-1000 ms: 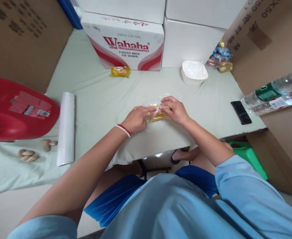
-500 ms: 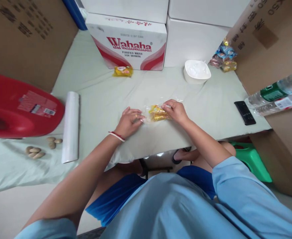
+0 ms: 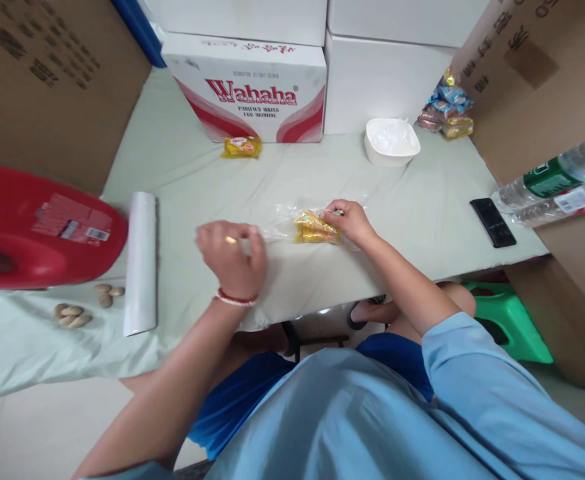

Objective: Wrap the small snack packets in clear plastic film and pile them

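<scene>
A clear plastic bag (image 3: pixel 285 220) lies on the cloth-covered table, with yellow-wrapped snack packs (image 3: pixel 316 228) showing inside its right part. My right hand (image 3: pixel 348 221) pinches the bag's right side, thumb and fingers pressed together beside the yellow packs. Left of the bag, my left hand (image 3: pixel 232 259) is off it and smeared by motion. Its fingers look curled with the thumb apart, and whether anything is in them does not show. Another yellow snack pack (image 3: pixel 241 147) rests farther back, in front of the Wahaha carton (image 3: pixel 252 93).
A white bowl (image 3: pixel 391 143) with clear plastic in it stands at the back right, near more snack packs (image 3: pixel 447 107). Bottles (image 3: pixel 547 183) and a phone (image 3: pixel 492 222) lie right. On the left are a white roll (image 3: pixel 141 263), a red jug (image 3: pixel 47 227) and several peanuts (image 3: pixel 71 315).
My left hand has left the bag's left end and moved left, turning as it went. The bag's left part now lies spread out. My right hand keeps its pinch.
</scene>
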{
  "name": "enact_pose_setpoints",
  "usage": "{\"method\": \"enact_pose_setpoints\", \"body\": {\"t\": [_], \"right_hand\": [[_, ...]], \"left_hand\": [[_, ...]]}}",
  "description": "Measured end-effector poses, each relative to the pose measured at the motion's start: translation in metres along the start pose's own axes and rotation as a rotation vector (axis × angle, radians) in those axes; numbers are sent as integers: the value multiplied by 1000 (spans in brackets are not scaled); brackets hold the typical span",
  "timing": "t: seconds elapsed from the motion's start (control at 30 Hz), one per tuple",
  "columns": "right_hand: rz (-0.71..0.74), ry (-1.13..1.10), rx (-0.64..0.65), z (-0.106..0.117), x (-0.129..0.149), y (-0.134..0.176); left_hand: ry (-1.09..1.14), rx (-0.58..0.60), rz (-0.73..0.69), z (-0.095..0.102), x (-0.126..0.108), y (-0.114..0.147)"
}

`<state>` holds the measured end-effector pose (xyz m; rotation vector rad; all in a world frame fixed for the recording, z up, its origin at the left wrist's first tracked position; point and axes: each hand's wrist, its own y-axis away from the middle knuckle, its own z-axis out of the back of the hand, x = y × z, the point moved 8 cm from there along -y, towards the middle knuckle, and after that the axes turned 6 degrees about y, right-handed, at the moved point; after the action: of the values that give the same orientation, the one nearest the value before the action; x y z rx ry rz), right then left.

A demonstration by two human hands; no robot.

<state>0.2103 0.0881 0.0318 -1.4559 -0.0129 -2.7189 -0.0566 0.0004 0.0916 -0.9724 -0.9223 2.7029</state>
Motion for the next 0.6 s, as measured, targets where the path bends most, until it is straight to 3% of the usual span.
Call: {"method": "enact_pose_setpoints", "body": {"t": [0.07,0.13,0.2,0.33,0.5,0.6], "right_hand": [[3,-5,7,1,2,0],[14,-24,24,1,4,1],[14,-59,58,1,4,2],[-32,-165,161,3,-2,2],[-121,-180,292,24,-26,-11],[-142,48,218,52,-43,-31]], "left_hand": [[128,255,-323,-25,-60,21],[163,426,-428,-53,-90,33],[135,439,-346,-79,-90,26],[109,455,-255,-114,-64,9],[106,510,-266,-118,-58,5],[111,521,-277,-117,-64,4]]}}
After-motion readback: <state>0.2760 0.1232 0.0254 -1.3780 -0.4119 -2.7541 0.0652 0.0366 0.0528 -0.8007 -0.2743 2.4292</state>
